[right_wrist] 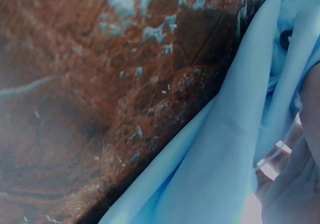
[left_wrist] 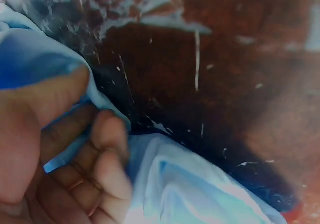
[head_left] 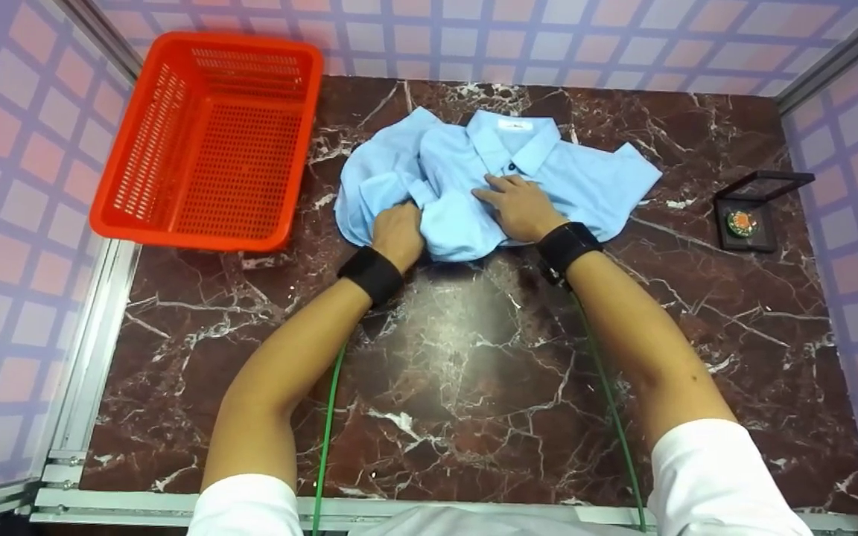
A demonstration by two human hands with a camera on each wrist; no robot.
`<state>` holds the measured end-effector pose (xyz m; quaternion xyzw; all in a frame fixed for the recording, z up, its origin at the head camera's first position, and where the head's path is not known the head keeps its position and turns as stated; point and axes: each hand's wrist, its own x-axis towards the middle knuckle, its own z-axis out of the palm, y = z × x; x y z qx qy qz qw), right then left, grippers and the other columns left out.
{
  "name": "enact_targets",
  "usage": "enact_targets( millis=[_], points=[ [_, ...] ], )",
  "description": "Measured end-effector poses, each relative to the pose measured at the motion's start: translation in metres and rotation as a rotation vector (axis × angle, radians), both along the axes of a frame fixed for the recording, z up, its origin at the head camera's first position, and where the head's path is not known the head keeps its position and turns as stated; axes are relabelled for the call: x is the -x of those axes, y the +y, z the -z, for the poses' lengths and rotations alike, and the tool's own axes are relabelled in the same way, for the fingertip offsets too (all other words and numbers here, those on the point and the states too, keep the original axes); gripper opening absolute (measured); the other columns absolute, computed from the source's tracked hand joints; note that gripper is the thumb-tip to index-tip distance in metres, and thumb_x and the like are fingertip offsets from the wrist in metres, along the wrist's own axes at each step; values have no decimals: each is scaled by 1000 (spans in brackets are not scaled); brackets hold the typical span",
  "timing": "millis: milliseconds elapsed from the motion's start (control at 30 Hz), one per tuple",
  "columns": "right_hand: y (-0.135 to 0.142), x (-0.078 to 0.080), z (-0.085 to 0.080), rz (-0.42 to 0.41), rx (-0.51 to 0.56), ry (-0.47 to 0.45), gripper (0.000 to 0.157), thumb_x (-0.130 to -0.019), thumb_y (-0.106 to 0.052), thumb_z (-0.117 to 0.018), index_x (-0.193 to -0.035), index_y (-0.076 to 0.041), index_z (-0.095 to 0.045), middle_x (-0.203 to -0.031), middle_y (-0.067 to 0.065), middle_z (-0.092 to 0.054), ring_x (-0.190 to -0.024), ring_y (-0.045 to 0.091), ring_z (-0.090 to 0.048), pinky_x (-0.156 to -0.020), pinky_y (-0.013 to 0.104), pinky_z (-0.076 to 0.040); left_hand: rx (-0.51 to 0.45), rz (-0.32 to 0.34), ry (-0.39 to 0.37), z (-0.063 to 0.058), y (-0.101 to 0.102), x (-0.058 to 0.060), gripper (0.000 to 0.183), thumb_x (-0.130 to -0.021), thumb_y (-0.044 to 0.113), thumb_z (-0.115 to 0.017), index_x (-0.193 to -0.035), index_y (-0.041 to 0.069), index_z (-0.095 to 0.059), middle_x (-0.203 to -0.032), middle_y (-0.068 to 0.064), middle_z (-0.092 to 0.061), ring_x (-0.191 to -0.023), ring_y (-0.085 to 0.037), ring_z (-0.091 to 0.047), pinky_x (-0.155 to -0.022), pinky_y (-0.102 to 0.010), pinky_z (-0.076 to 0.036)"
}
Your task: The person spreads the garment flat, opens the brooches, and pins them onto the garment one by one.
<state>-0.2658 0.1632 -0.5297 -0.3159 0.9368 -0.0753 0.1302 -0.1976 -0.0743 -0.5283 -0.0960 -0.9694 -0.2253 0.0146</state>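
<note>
The surface [head_left: 466, 387] is polished, white-veined dark stone. Your left hand [head_left: 398, 232] grips bunched cloth of the soft blue shirt [head_left: 455, 160]; your right hand [head_left: 524, 210] rests fingers-out on its front, mid-surface. Handling appears partway: collar [head_left: 541, 152] laid out, body still rumpled. Perforated plastic basket [head_left: 312, 112] stands left.

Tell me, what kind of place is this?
Probably a small work booth: pink-and-white checked panels with purple lines stand around a dark red, white-veined, marble-look tabletop, and silver metal rails run along its left and front edges.
</note>
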Motion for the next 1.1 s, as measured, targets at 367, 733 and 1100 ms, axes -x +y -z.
enact_targets(
  millis=[367,733,1100],
  points=[
    [-1,0,-1,25,19,16,46,-103,-14,-46,-149,-12,-50,-157,20,-37,-139,44,-38,-111,61,-32,94,110,-148,-10,-10,-6,18,-90,6,-57,-81,-3,-69,-92,-24,-71,-86,-43,-68,-76,-54,-55],
    [-1,3,-4,57,-17,-42,47,-107,-22,-42,-153,-14,-44,-162,17,-29,-143,44,-30,-114,61,-26,148,405,-299,-16,-14,-43,19,-88,17,-70,-82,-1,-66,-91,-21,-69,-89,-38,-66,-82,-50,-53],
    [-1,2,-1,105,-6,-22,46,-107,-22,-44,-152,-15,-46,-162,16,-31,-143,43,-32,-113,61,-27,134,585,-254,-22,-6,-75,29,-96,19,-60,-71,7,-63,-74,-12,-65,-75,-34,-65,-73,-47,-52]
  ],
)
